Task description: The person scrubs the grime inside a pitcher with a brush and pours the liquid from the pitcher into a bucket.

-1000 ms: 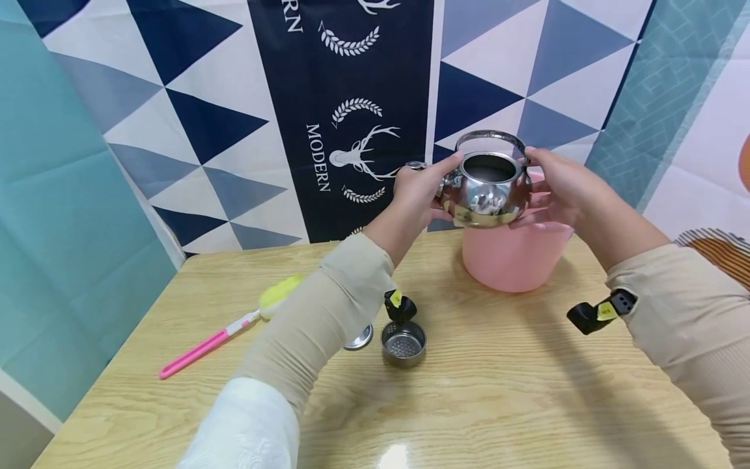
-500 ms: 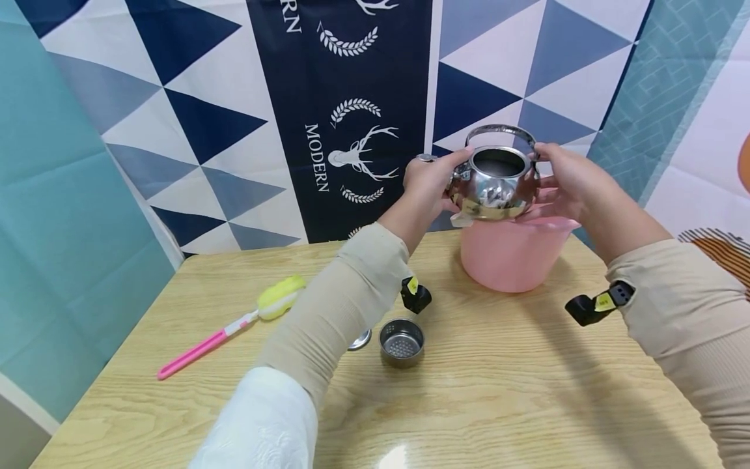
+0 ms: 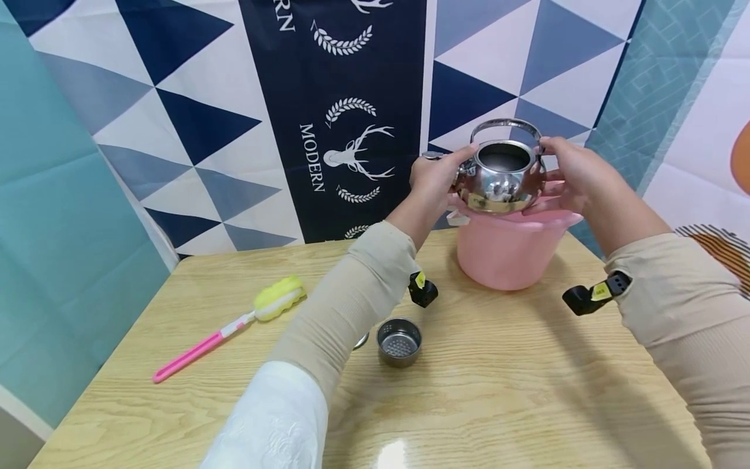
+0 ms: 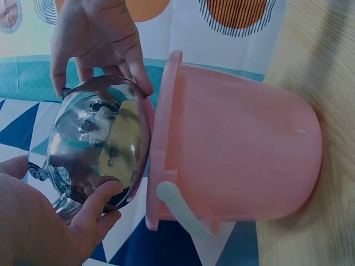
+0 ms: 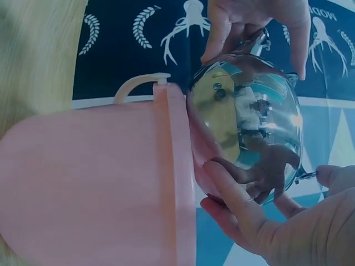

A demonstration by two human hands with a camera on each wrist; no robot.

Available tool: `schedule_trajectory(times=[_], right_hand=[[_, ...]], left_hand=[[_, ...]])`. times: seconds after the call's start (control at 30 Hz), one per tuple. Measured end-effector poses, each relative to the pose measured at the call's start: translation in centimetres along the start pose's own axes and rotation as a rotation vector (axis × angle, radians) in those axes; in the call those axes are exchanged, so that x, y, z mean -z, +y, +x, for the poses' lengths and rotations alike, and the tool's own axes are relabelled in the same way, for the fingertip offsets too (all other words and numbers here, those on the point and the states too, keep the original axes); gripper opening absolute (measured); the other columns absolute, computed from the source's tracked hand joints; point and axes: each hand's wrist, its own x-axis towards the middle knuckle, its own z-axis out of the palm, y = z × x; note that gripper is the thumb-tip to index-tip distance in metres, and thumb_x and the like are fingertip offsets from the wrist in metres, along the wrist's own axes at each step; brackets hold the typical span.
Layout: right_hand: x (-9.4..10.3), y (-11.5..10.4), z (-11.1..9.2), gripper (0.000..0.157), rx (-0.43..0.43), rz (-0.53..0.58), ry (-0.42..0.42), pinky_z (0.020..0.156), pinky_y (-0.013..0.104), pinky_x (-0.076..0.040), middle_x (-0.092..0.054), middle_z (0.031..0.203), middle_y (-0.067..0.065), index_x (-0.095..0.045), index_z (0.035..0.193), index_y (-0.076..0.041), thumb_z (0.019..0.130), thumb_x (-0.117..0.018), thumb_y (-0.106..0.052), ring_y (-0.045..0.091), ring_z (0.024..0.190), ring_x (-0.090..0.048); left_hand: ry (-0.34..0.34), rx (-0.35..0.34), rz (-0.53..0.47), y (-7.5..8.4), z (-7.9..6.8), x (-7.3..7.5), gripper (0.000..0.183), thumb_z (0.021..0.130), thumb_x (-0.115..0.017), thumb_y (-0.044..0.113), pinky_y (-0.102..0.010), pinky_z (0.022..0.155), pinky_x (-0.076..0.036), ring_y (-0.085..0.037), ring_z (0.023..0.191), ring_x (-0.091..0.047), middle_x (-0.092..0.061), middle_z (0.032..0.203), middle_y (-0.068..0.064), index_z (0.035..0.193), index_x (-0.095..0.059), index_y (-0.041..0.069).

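Observation:
A shiny steel teapot (image 3: 502,189) with an arched handle is held up in both hands, its round mouth uncovered. My left hand (image 3: 435,184) grips its spout side; thumb and fingers press the body in the left wrist view. My right hand (image 3: 577,179) holds the opposite side, fingers curled under the belly (image 5: 249,122) and thumb near the handle's base. Directly below stands a pink bucket (image 3: 510,254) with a pale handle (image 4: 180,205). In both wrist views the teapot's base is right at the bucket's rim; whether they touch I cannot tell.
On the wooden table (image 3: 498,391) lies a yellow sponge brush (image 3: 278,298) with a pink handle, to the left. A perforated steel strainer (image 3: 400,342) stands near the middle. Beside it, a small metal rim (image 3: 361,340) shows from behind my left sleeve. Patterned cloth hangs behind.
Both hands have carried the teapot slightly right and up, showing more of the bucket's rim. My left forearm has shifted right, uncovering the brush head. The grip looks the same.

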Motion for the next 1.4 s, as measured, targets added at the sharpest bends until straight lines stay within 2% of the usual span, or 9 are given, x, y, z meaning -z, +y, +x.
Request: schedule_trajectory(times=[0.13, 0.23, 0.4, 0.7, 0.83, 1.0, 1.1, 1.23, 1.4], right_hand=[[0.3, 0.1, 0.5, 0.036, 0.002, 0.020, 0.007, 0.085, 0.061, -0.046, -0.036, 0.119, 0.010, -0.042, 0.122, -0.035, 0.095, -0.050, -0.057, 0.023, 0.089, -0.059], [0.4, 0.2, 0.9, 0.037, -0.006, 0.033, 0.001, 0.088, 0.061, -0.044, -0.036, 0.119, 0.009, -0.041, 0.125, -0.036, 0.095, -0.050, -0.056, 0.023, 0.093, -0.058], [0.5, 0.3, 1.7, 0.047, -0.018, 0.045, -0.001, 0.090, 0.060, -0.042, -0.037, 0.119, 0.009, -0.034, 0.136, -0.038, 0.096, -0.050, -0.055, 0.021, 0.095, -0.057], [0.5, 0.6, 3.3, 0.033, 0.042, 0.075, -0.064, 0.082, 0.060, -0.049, -0.044, 0.116, 0.012, -0.044, 0.122, -0.030, 0.097, -0.050, -0.050, 0.023, 0.085, -0.061], [0.7, 0.7, 4.0, 0.034, 0.055, 0.108, -0.105, 0.079, 0.058, -0.052, -0.046, 0.115, 0.010, -0.044, 0.122, -0.028, 0.096, -0.054, -0.046, 0.024, 0.085, -0.062], [1.4, 0.9, 4.7, 0.036, 0.096, 0.147, -0.157, 0.072, 0.054, -0.055, -0.039, 0.124, 0.010, -0.045, 0.127, -0.027, 0.096, -0.055, -0.042, 0.023, 0.085, -0.063], [1.8, 1.0, 4.9, 0.038, 0.138, 0.172, -0.173, 0.068, 0.052, -0.056, -0.036, 0.129, 0.010, -0.045, 0.130, -0.026, 0.096, -0.057, -0.038, 0.024, 0.092, -0.060], [2.6, 1.1, 5.1, 0.038, 0.182, 0.199, -0.181, 0.063, 0.049, -0.056, -0.046, 0.122, 0.008, -0.046, 0.129, -0.023, 0.096, -0.061, -0.032, 0.024, 0.091, -0.061], [3.8, 1.6, 5.2, 0.031, 0.225, 0.268, -0.213, 0.064, 0.045, -0.057, -0.054, 0.116, 0.006, -0.054, 0.125, -0.020, 0.095, -0.063, -0.024, 0.023, 0.086, -0.065]], left_hand=[[0.027, -0.049, 0.059, -0.3, 0.4, -0.3, 0.059, 0.065, -0.093, 0.028, -0.044, 0.076, -0.056, -0.017, 0.085, -0.062, -0.060, 0.095, -0.004, 0.109, -0.059, 0.009], [0.040, -0.061, 0.087, -0.6, 0.7, -0.5, 0.057, 0.064, -0.093, 0.028, -0.035, 0.077, -0.055, -0.013, 0.083, -0.060, -0.059, 0.092, -0.001, 0.106, -0.060, 0.008], [0.047, -0.054, 0.102, -0.8, 1.3, -0.7, 0.055, 0.065, -0.092, 0.028, -0.034, 0.075, -0.055, -0.013, 0.079, -0.060, -0.059, 0.089, -0.001, 0.104, -0.060, 0.008], [0.088, -0.097, 0.071, -1.1, 2.6, -0.5, 0.050, 0.063, -0.094, 0.027, -0.039, 0.077, -0.055, -0.010, 0.087, -0.056, -0.056, 0.089, 0.003, 0.096, -0.060, 0.012], [0.077, -0.097, 0.072, -1.3, 2.9, -0.4, 0.061, 0.064, -0.093, 0.028, -0.046, 0.080, -0.055, -0.012, 0.097, -0.058, -0.058, 0.094, 0.005, 0.112, -0.059, 0.013], [0.076, -0.095, 0.156, -1.4, 3.2, -0.4, 0.087, 0.064, -0.092, 0.037, -0.037, 0.092, -0.050, -0.011, 0.113, -0.052, -0.059, 0.115, 0.006, 0.139, -0.050, 0.020], [0.061, -0.091, 0.132, -1.3, 3.4, -0.7, 0.069, 0.065, -0.092, 0.034, -0.032, 0.086, -0.052, -0.011, 0.099, -0.057, -0.061, 0.104, 0.004, 0.123, -0.059, 0.016], [0.031, -0.059, -0.019, -1.4, 3.3, -1.4, 0.042, 0.066, -0.092, 0.018, -0.035, 0.070, -0.055, -0.017, 0.064, -0.060, -0.064, 0.074, -0.004, 0.089, -0.059, 0.007], [0.012, -0.058, -0.114, -1.8, 3.0, -2.3, 0.037, 0.066, -0.090, 0.006, -0.038, 0.063, -0.052, -0.020, 0.052, -0.054, -0.063, 0.063, -0.010, 0.085, -0.059, 0.002]])
